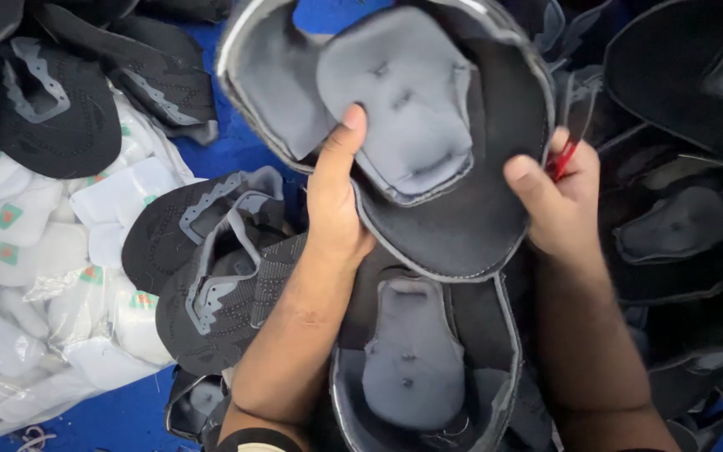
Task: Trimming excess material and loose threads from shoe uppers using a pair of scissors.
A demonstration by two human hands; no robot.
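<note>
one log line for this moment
left hand: holds black shoe upper with grey padded lining | right hand: same upper, plus small red tool | below: second black upper | left: white packets

Red tool [564,157] mostly hidden in right hand [558,205], held shoe upper [428,125] cropped at top edge

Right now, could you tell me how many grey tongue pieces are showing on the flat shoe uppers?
3: one on the held shoe upper, one on the upper below the hands, and one on the upper at right. More may be hidden in the piles.
</note>
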